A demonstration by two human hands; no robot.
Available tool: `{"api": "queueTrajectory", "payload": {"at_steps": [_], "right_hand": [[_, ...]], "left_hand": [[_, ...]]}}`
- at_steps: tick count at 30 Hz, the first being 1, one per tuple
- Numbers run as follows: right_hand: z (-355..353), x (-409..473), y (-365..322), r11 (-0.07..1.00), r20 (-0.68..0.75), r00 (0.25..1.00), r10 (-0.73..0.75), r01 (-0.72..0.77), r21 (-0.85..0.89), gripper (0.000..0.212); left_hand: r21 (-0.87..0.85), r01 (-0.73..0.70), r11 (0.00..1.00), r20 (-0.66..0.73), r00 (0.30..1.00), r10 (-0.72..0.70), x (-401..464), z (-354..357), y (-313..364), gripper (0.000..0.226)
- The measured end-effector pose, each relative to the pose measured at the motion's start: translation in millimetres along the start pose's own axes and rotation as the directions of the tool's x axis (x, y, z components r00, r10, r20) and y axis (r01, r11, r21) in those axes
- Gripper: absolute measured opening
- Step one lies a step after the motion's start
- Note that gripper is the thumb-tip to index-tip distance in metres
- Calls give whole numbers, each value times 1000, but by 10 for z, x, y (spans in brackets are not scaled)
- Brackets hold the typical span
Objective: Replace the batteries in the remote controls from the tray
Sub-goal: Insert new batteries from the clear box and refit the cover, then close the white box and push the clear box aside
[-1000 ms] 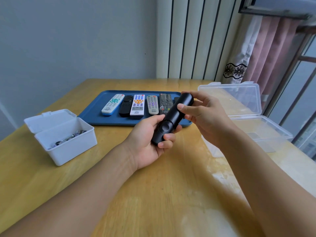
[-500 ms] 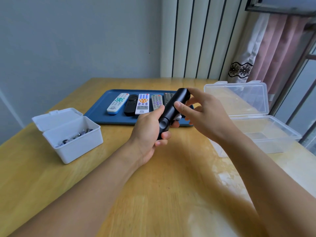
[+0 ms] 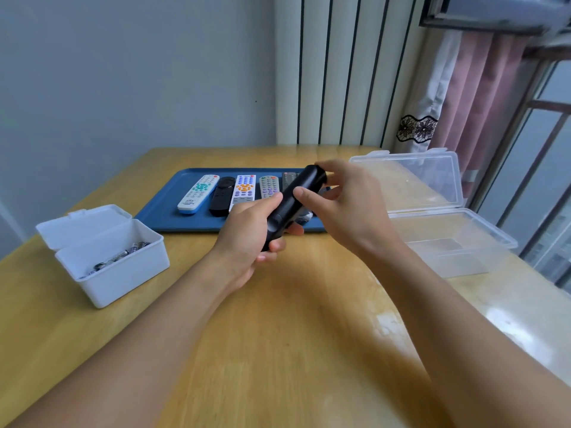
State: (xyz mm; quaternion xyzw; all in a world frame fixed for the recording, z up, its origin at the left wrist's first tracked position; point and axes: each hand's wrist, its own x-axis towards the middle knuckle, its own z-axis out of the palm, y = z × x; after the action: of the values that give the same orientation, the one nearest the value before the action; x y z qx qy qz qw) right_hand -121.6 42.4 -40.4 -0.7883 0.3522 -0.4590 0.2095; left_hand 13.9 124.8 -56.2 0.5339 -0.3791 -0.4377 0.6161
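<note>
A blue tray (image 3: 160, 211) lies toward the far edge of the wooden table (image 3: 293, 350), about midway along it. On it, side by side with their lengths running from near to far, lie a white remote with teal buttons (image 3: 198, 194), a short black remote (image 3: 222, 196), a white remote with orange and blue buttons (image 3: 244, 192) and a grey remote (image 3: 269, 187); a fifth, dark remote (image 3: 289, 178) shows only its far end behind the hands, so its type is hard to make out. Near the table's left edge stands a small white box (image 3: 123, 273) with its hinged lid thrown back, and batteries (image 3: 119, 257) lie inside along its left wall. By the right edge sits a clear plastic container (image 3: 457, 239), its lid upright behind it.

Both forearms reach in from the near edge and meet above the tray's near rim. The black remote (image 3: 293, 200) is held in the air there, tilted, its upper end pointing away and to the right. The left hand (image 3: 247, 239) grips the lower half, fingers curled around the body and thumb lying along its left side. The right hand (image 3: 349, 205) holds the upper half: its thumb presses on the near face at mid-length, while its curled fingers wrap over the top end from behind.
</note>
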Motion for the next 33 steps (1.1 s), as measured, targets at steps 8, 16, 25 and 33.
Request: {"api": "queueTrajectory", "payload": {"at_steps": [8, 16, 25, 33], "right_hand": [[137, -29, 27, 924, 43, 988, 147, -153, 351, 20], [78, -21, -246, 720, 269, 959, 87, -247, 649, 15], [879, 208, -680, 946, 77, 944, -320, 314, 76, 12], [1986, 563, -845, 807, 386, 853, -351, 485, -338, 15]], "left_hand": [[143, -71, 987, -84, 993, 84, 38, -166, 33, 33], [284, -177, 942, -356, 893, 275, 106, -652, 315, 30], [585, -109, 803, -412, 813, 411, 111, -1504, 712, 14], [684, -118, 720, -593, 485, 643, -254, -2140, 375, 6]]}}
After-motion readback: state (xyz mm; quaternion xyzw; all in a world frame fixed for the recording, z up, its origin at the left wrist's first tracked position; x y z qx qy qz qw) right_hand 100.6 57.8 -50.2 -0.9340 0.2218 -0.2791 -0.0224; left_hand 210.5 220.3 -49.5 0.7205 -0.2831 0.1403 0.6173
